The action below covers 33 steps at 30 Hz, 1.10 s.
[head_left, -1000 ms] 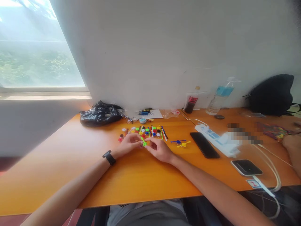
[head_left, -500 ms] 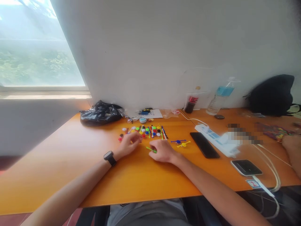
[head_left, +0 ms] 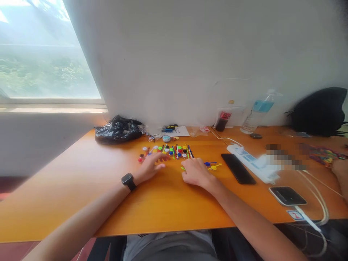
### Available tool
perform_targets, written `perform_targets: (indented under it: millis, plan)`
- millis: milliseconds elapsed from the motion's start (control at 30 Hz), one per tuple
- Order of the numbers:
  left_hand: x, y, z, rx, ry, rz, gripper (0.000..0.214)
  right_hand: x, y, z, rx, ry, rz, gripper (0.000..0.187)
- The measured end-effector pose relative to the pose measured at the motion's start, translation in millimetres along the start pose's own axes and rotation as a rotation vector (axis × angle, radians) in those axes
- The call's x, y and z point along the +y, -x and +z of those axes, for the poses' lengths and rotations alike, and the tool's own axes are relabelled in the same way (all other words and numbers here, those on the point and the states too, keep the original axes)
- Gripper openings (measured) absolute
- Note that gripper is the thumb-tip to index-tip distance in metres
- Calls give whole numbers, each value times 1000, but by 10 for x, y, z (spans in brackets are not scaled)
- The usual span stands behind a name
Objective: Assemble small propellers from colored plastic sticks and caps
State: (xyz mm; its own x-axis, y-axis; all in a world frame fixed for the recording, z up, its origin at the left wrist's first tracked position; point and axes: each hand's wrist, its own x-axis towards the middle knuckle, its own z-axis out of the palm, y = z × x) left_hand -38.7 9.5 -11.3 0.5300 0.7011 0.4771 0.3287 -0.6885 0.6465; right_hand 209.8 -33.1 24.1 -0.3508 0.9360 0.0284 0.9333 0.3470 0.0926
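Observation:
My left hand [head_left: 152, 165] rests on the table at the near edge of a spread of coloured plastic discs and arrows. Its fingers are apart, the thumb stretched out, and nothing is in it. On that wrist is a black watch [head_left: 127, 180]. My right hand [head_left: 196, 172] is curled closed and low over the table, with the tip of a green plastic arrow [head_left: 183, 168] poking out at its left; the rest of the arrow is hidden. Right of this hand lie a blue arrow spinner [head_left: 208, 164] and a yellow arrow spinner [head_left: 215, 167]. A white disc [head_left: 184, 155] lies beyond.
A black plastic bag [head_left: 118, 131] sits at the back left. To the right are a black phone [head_left: 237, 168], a white power strip [head_left: 251, 163] and a second phone [head_left: 288, 195] on a cable. Bottles stand by the wall; another person's arm [head_left: 341, 174] shows far right.
My right hand has moved right with the green arrow, toward the blue and yellow spinners, and now covers part of them. The left hand's thumb and fingers have spread wider.

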Motion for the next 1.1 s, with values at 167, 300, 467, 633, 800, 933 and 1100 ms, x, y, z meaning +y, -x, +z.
perform_targets:
  millis: [167, 300, 467, 633, 800, 933, 1100]
  plan:
    - [24, 3, -17, 18, -114, 42, 29, 93, 22, -88, -70, 56, 67, 14]
    - [-12, -4, -20, 255, -177, -13, 24, 245, 25, -86, -80, 99, 143, 18]
    - [-179, -35, -108, 649, -275, -135, 15, 294, 35, -52, -59, 85, 143, 21]
    - [-420, -49, -255, 708, -271, -388, 30, 189, 29, -57, 122, 42, 137, 18]
    - [-649, -33, -339, 518, -311, -594, 35, 67, 1, -8, 265, -93, -8, 13]
    - [-739, -27, -341, 336, -466, -594, 37, -30, -3, 111, 236, -180, -141, 15]
    - [-775, -33, -344, 271, -545, -556, 35, -67, -16, 235, 195, -234, -198, 19]
